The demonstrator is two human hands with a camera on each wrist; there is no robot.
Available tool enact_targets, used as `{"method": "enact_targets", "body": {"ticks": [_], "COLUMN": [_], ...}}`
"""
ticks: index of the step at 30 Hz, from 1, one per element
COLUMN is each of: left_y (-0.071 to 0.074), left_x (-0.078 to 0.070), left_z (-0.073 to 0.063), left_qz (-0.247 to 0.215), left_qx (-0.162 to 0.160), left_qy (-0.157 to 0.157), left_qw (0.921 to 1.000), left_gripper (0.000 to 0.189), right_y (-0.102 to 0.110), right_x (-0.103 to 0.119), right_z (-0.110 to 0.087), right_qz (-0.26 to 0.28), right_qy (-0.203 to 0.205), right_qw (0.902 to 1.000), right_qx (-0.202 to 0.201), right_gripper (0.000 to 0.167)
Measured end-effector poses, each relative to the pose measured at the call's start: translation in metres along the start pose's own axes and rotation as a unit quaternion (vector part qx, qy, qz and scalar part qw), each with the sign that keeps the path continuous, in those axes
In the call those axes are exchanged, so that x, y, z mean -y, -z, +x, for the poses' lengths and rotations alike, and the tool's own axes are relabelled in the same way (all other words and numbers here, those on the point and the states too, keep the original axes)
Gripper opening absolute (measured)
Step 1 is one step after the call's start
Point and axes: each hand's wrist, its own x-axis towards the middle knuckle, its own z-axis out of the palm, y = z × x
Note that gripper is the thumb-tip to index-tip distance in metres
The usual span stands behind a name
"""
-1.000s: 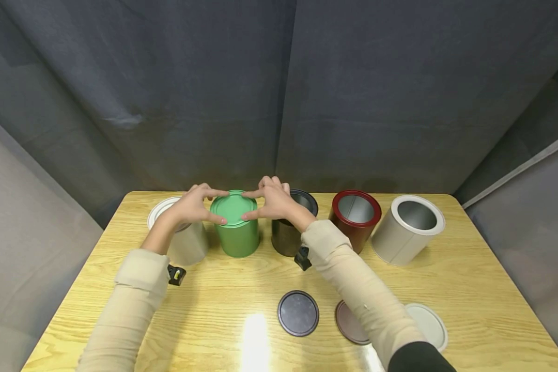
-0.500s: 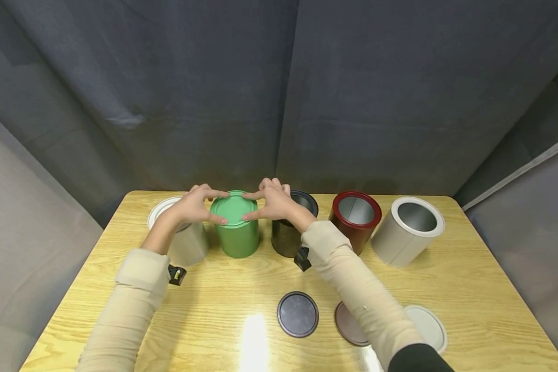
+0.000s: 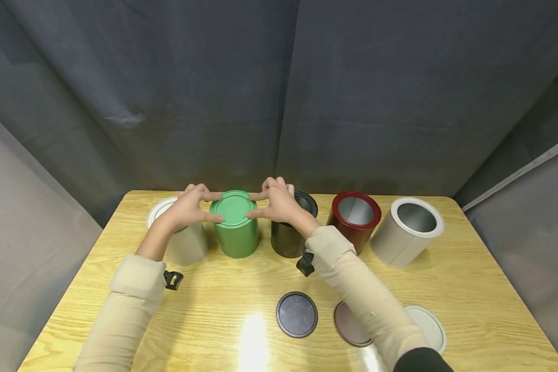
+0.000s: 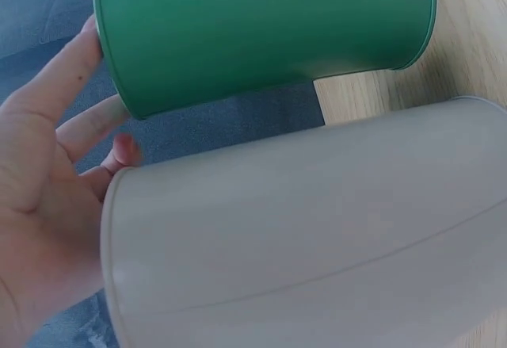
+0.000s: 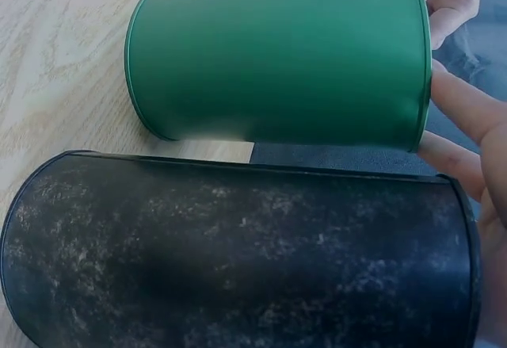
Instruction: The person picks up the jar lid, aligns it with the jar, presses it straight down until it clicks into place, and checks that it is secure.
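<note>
A green can [image 3: 238,240] stands upright on the table with a green lid [image 3: 234,209] on its top. My left hand [image 3: 189,206] is at the left of that lid, index finger and thumb stretched out to its rim. From the other side my right hand [image 3: 279,201] reaches to the right rim the same way. In the left wrist view, fingertips lie right at the green can's top edge, above a whitish can [image 4: 301,229]. The right wrist view has the right fingers at the same edge, beyond a black can [image 5: 238,245].
An open dark red can [image 3: 355,222] and an open off-white can [image 3: 402,237] stand to the right. Nearer lie a dark grey lid [image 3: 297,314], a brown lid [image 3: 350,325] and a pale lid [image 3: 428,325], the last two partly behind the right sleeve. A curtain [image 3: 279,103] hangs behind the table.
Both hands have drawn slightly apart, the left one leftward and the right one rightward, toward the outer rim of the green lid. The cans and loose lids have stayed in place.
</note>
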Motion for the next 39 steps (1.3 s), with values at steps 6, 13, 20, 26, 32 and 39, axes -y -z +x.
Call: {"method": "enact_targets", "body": {"ticks": [6, 13, 20, 26, 32, 39], "left_y": [-0.002, -0.001, -0.002, -0.005, -0.006, -0.013], "left_x": [0.004, 0.004, 0.008, 0.010, 0.006, -0.004], "left_z": [0.000, -0.002, -0.003, -0.004, -0.008, -0.017], "left_qz": [0.001, 0.012, 0.022, 0.010, -0.012, -0.018], "left_qx": [0.000, -0.001, -0.032, -0.074, -0.085, -0.098], "left_qy": [0.005, 0.003, -0.018, -0.048, -0.072, -0.099], "left_qw": [1.0000, 0.9999, 0.9991, 0.9960, 0.9937, 0.9901], "left_gripper": [0.059, 0.060, 0.061, 0.061, 0.062, 0.069], "right_y": [0.000, 0.000, 0.000, 0.002, 0.006, 0.013], "right_x": [0.001, 0.002, 0.002, 0.001, -0.001, -0.001], "right_z": [0.002, 0.002, -0.001, -0.006, -0.016, -0.036], "right_qz": [-0.013, -0.048, -0.072, -0.040, -0.033, -0.005], "right_qy": [0.004, 0.016, 0.032, 0.029, 0.037, 0.052], "right_qw": [0.9999, 0.9986, 0.9968, 0.9987, 0.9979, 0.9966], "right_qx": [0.005, 0.017, 0.013, -0.009, -0.041, -0.064], "right_gripper": [0.048, 0.048, 0.050, 0.057, 0.063, 0.066]}}
